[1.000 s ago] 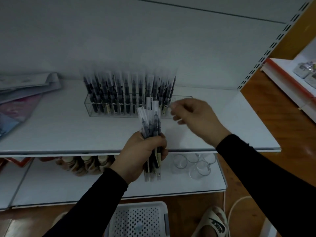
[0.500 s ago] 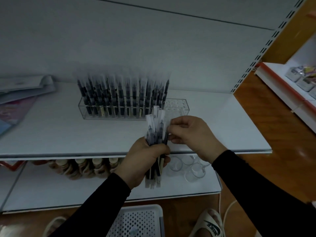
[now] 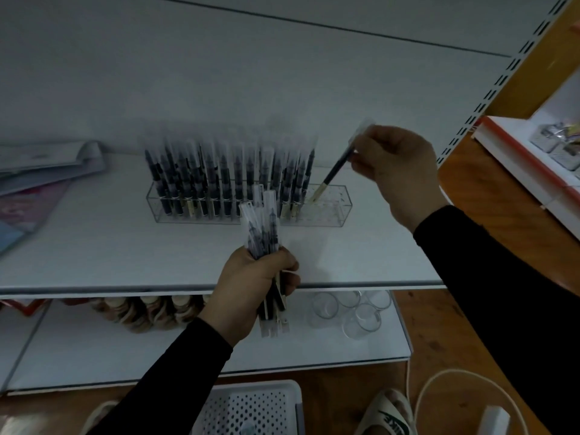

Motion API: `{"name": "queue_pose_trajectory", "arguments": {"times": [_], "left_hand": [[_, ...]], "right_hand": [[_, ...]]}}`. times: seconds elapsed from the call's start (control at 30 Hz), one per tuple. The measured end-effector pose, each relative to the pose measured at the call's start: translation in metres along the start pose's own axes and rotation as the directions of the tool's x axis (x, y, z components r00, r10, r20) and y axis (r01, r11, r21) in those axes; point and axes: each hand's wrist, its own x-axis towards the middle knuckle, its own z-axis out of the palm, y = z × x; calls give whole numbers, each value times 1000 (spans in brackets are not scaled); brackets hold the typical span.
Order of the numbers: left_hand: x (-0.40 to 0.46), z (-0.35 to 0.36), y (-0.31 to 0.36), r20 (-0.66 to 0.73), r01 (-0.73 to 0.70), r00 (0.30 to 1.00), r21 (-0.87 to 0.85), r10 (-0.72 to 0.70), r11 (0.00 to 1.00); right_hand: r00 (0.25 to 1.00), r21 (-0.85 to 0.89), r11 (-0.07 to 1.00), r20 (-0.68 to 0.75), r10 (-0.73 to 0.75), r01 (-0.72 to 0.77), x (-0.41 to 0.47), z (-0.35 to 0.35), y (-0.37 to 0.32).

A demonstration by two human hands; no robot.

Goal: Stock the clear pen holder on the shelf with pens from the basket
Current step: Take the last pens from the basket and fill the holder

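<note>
White metal shelf (image 3: 94, 246) carrying clear acrylic pen holder (image 3: 329, 211), mostly filled, right end empty. Right hand (image 3: 392, 171) pinches one dark pen (image 3: 332, 171) entering it; left hand (image 3: 251, 284) grips remaining bundle of wrapped pens (image 3: 262, 233).

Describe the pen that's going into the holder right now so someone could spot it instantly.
On the upper white shelf stands a clear pen holder, its left part packed with upright pens. The single pen sits at the holder's emptier right end. Unlike the others, it leans diagonally, pinched at the top by the right hand.
</note>
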Motion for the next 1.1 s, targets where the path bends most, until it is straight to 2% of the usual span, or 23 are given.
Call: {"name": "queue_pose_trajectory", "arguments": {"times": [0.17,0.37,0.53,0.73,1.1], "left_hand": [[0,-1,0,-3,-2,1000,8,2,1000],[0,-2,0,0,-3,1000,9,3,1000],[0,-2,1,0,-21,1000,18,21,1000],[0,-3,2,5,-18,1000,10,18,1000],[1,-3,2,14,-17,1000,-5,17,1000]], "right_hand": [[987,-201,967,-10,-162,157,11,12,3],[973,-318,921,9,-232,223,14,17,5],[959,-411,868,78,-273,280,9,24,8],[956,-477,829,134,-260,292,6,32,19],[967,-507,823,132,-219,255,2,38,33]]}}
